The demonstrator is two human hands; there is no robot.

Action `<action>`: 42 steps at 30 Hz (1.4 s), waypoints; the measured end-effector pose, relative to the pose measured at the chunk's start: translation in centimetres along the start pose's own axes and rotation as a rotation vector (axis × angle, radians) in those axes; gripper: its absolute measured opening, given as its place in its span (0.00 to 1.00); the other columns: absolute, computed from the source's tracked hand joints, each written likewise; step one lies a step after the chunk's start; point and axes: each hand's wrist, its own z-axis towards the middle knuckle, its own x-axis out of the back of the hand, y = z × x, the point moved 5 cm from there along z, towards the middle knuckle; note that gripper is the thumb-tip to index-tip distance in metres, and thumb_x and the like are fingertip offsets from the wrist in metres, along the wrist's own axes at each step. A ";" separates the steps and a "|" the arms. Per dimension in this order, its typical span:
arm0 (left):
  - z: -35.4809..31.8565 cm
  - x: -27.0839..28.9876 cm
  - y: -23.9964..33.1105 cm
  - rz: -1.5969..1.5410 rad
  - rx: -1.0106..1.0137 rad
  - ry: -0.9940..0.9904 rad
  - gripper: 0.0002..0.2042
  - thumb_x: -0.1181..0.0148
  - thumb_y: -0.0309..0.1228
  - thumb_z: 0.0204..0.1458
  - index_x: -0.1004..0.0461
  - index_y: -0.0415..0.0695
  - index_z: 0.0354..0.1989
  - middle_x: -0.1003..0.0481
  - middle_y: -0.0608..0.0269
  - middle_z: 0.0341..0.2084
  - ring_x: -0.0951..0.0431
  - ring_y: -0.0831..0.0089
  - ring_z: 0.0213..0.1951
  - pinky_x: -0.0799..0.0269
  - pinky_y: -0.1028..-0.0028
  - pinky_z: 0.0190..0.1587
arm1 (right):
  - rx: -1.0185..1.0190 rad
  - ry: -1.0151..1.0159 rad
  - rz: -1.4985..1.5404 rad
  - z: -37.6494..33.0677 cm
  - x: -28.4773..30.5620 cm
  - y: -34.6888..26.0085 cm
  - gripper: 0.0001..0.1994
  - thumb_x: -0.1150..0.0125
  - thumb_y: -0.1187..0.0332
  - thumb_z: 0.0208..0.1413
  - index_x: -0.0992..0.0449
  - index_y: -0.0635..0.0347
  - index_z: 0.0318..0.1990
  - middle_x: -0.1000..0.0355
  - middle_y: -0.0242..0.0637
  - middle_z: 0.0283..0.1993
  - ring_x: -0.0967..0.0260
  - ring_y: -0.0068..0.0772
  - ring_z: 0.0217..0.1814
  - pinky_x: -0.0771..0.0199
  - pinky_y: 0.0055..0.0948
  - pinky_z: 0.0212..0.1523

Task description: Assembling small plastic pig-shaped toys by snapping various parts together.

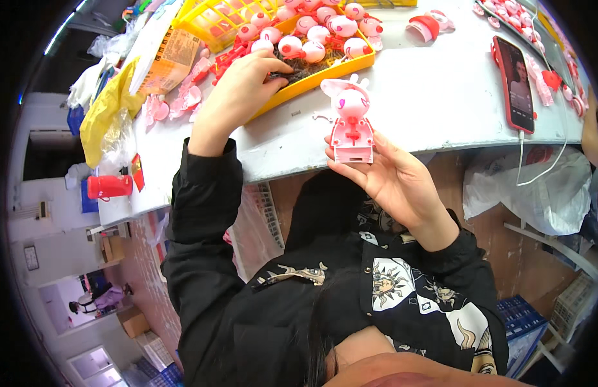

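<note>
My right hand (399,184) holds a pink plastic toy figure (352,122) upright over the table's near edge, fingers and thumb about its base. The figure's open inner side shows, with a white-and-pink round head, small ears and a red part in the middle of its body. My left hand (247,84) reaches into a yellow tray (312,79), thumb and fingers bent together at a patch of small dark pieces (300,69). Its fingertips are partly hidden, so what they pinch cannot be made out. Several round white-and-pink toy heads (315,50) lie heaped in the tray.
A yellow basket (208,19) stands behind the tray. Pink shell parts (186,97) lie left of my left hand. To the right are a red-cased phone (513,84) on a white cable, and another tray of pink parts (515,16). A red cap-shaped part (423,28) lies farther back.
</note>
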 end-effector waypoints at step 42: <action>-4.7 -4.2 4.4 -0.230 -0.006 0.224 0.07 0.35 0.26 0.46 0.21 0.41 0.35 0.31 0.59 0.28 0.27 0.66 0.31 0.31 0.70 0.34 | 0.045 0.036 -0.001 -0.9 0.4 -0.3 0.20 0.59 0.65 0.67 0.41 0.68 0.60 0.35 0.45 0.59 0.36 0.41 0.61 0.37 0.46 0.64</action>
